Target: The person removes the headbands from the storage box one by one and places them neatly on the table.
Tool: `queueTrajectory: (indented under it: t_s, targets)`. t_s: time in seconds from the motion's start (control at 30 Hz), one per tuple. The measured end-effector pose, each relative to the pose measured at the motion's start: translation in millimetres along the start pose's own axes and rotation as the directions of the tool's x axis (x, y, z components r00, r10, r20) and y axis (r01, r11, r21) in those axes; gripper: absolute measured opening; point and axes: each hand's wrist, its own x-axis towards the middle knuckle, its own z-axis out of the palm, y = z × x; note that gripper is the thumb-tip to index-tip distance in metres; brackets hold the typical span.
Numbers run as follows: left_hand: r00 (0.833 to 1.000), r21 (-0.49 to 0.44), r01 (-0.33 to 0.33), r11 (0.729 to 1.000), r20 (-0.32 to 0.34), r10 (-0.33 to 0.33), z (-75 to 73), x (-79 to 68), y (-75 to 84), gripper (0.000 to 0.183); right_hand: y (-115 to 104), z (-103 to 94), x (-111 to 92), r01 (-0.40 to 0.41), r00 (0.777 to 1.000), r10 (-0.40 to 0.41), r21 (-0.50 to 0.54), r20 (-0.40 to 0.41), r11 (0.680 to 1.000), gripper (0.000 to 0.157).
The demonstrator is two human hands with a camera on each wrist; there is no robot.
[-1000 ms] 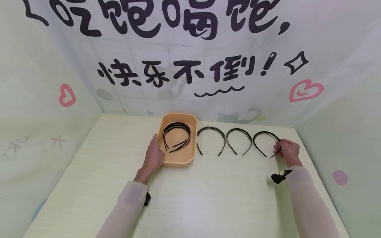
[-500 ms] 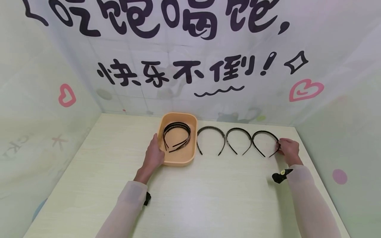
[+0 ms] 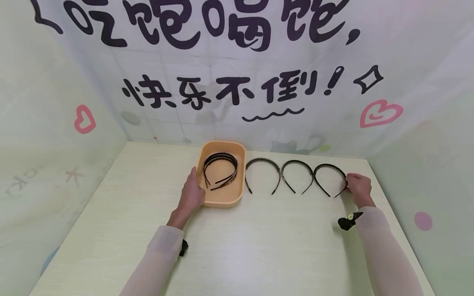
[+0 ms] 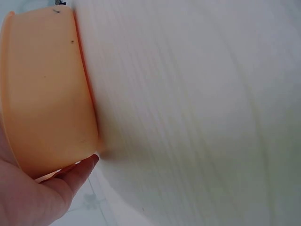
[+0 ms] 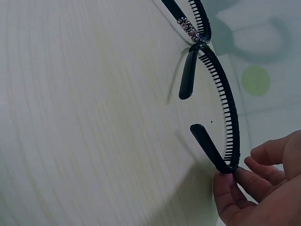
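Note:
My left hand point(image 3: 192, 190) grips the left side of an orange plastic tray point(image 3: 222, 199). In the left wrist view, fingers curl at the tray's end wall point(image 4: 49, 94). Several black headbands point(image 3: 220, 155) lie stacked inside it. To the tray's right, three toothed headbands stand in a row: a left one point(image 3: 262, 159), a middle one point(image 3: 297, 161) and a right one point(image 3: 326, 165). My right hand point(image 3: 360, 188) pinches the right headband at its right side. In the right wrist view, this headband point(image 5: 230, 110) meets its neighbour, which has a glittery section point(image 5: 188, 29).
A pale wood-grain table point(image 3: 252, 246) carries everything. A white printed sheet point(image 3: 207, 123) with black lettering rises behind it, and similar sheets close off both sides. The tray and the row are near the back edge.
My right hand has shifted the right headband slightly left, so it now meets the middle one. My left hand and the tray have stayed in place.

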Motion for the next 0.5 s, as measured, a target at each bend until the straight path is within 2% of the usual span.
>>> queueTrajectory:
  t_s: [0.27, 0.5]
  targets:
    - [1.0, -0.003, -0.001, 1.0, -0.001, 0.001, 0.4, 0.1, -0.9, 0.077, 1.8, 2.2, -0.6, 0.014, 1.0, -0.014, 0.004, -0.016, 1.0, 0.049]
    - [1.0, -0.007, -0.003, 1.0, 0.0, 0.003, 0.8, 0.4, -1.8, 0.077, 2.7, 0.5, -0.9, 0.028, 0.999, -0.029, -0.033, -0.017, 0.999, 0.049]
